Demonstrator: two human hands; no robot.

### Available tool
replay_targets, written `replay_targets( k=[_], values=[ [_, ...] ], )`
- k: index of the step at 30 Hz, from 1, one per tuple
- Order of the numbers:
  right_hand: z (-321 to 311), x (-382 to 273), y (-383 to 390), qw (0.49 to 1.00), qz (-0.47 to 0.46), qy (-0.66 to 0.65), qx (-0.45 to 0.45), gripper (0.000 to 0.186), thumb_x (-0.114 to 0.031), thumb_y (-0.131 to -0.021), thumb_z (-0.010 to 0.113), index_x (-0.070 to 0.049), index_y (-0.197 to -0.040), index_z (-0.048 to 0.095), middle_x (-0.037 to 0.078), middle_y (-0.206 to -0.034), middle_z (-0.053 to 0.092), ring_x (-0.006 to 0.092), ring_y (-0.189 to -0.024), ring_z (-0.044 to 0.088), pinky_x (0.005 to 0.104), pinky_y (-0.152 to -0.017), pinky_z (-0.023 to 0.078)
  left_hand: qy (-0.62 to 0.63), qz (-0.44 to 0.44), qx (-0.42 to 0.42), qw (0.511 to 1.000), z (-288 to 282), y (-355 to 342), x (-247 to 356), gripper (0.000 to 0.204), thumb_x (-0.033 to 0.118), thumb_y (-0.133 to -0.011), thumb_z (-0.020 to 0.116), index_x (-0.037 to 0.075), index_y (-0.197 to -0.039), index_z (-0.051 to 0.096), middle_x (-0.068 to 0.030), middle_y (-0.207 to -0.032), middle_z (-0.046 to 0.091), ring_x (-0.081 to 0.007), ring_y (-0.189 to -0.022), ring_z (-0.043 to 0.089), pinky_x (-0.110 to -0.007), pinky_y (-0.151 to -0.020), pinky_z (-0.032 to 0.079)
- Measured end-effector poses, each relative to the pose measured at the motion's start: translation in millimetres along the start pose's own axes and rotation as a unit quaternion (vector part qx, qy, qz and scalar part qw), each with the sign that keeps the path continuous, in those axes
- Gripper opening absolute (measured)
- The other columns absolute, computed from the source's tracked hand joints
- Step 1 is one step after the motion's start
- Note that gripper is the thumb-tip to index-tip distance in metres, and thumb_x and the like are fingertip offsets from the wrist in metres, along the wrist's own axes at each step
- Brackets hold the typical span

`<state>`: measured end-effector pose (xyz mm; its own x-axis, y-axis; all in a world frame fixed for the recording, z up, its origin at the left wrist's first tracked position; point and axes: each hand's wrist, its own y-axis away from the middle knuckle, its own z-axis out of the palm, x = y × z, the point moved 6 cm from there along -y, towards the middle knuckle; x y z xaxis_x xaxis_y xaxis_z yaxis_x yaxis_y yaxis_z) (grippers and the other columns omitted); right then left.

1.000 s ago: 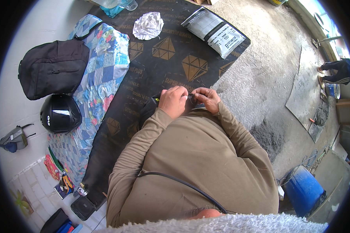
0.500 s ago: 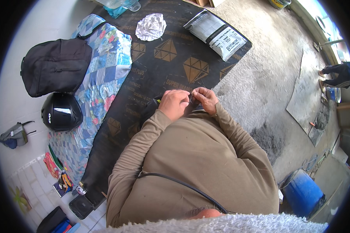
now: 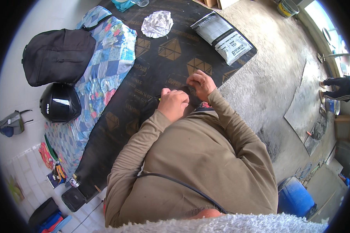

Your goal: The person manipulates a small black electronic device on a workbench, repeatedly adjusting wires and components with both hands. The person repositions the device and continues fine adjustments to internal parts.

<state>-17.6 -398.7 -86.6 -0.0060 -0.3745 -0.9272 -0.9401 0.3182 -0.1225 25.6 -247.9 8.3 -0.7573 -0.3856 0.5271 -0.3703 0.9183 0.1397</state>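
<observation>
In front of my belly my left hand (image 3: 174, 104) is closed, its fingers curled inward and partly hidden. My right hand (image 3: 202, 85) pinches thumb and fingers together, a little farther ahead and to the right, apart from the left. What either hand holds, if anything, is too small or hidden to make out. Beneath the hands and beside the left wrist is a dark item with a yellow-green mark (image 3: 159, 99). A small red and black patterned thing (image 3: 205, 105) shows below the right wrist. Dark printed plywood (image 3: 147, 83) lies under all this.
On the plywood lie a crumpled white cloth (image 3: 157, 24) and a white-grey plastic package (image 3: 223, 39). To the left, a black backpack (image 3: 58, 56) and black helmet (image 3: 60, 103) rest by a patchwork cloth (image 3: 105, 66). A blue drum (image 3: 296, 197) stands right; another person's legs (image 3: 338, 88) are farther off.
My right hand has moved up and away from my left hand, uncovering the red and black thing. My left hand stays nearly in place. The view has shifted slightly.
</observation>
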Motion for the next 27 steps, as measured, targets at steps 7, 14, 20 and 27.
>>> replay_targets(
  k=[7, 14, 20, 27],
  values=[
    [-5, -9, -15, 0.999, -0.028, 0.000, -0.038, 0.016, -0.005, -0.091, 0.070, -0.014, -0.101, 0.078, 0.012, -0.103, 0.065, 0.0370, -0.095, 0.067, 0.0445, -0.082, 0.055, 0.013, -0.051, 0.007, 0.999, -5, 6, -11, 0.011, 0.007, -0.085, 0.076, 0.011, -0.093, 0.069, -0.0034, -0.093, 0.073, -0.0257, -0.092, 0.067, -0.045, -0.093, 0.037],
    [14, 31, -6, 0.980, 0.112, -0.140, -0.087, 0.019, -0.021, -0.101, 0.066, -0.008, -0.111, 0.076, 0.012, -0.103, 0.074, 0.0279, -0.097, 0.071, 0.0387, -0.087, 0.056, 0.070, -0.108, 0.028, 0.991, -16, 1, -17, 0.020, 0.006, -0.087, 0.077, 0.010, -0.103, 0.066, -0.0067, -0.086, 0.076, -0.0266, -0.080, 0.073, -0.041, -0.091, 0.046],
    [22, 29, 13, 0.914, 0.195, -0.333, -0.123, 0.026, -0.022, -0.110, 0.063, -0.002, -0.127, 0.065, 0.000, -0.097, 0.065, 0.0099, -0.091, 0.061, 0.0276, -0.084, 0.052, 0.077, -0.110, 0.054, 0.989, -16, 0, -34, 0.021, 0.006, -0.088, 0.077, 0.008, -0.106, 0.065, -0.0080, -0.084, 0.077, -0.0278, -0.077, 0.076, -0.039, -0.079, 0.056],
    [24, 42, 66, 0.904, 0.270, -0.327, -0.047, 0.057, -0.027, -0.106, 0.070, -0.003, -0.151, 0.043, 0.010, -0.116, 0.067, 0.0157, -0.104, 0.065, 0.0320, -0.094, 0.054, 0.092, -0.113, 0.094, 0.985, -22, -2, -42, 0.020, 0.008, -0.088, 0.077, 0.007, -0.105, 0.067, -0.0101, -0.085, 0.076, -0.0274, -0.077, 0.075, -0.037, -0.073, 0.058]
  ],
)
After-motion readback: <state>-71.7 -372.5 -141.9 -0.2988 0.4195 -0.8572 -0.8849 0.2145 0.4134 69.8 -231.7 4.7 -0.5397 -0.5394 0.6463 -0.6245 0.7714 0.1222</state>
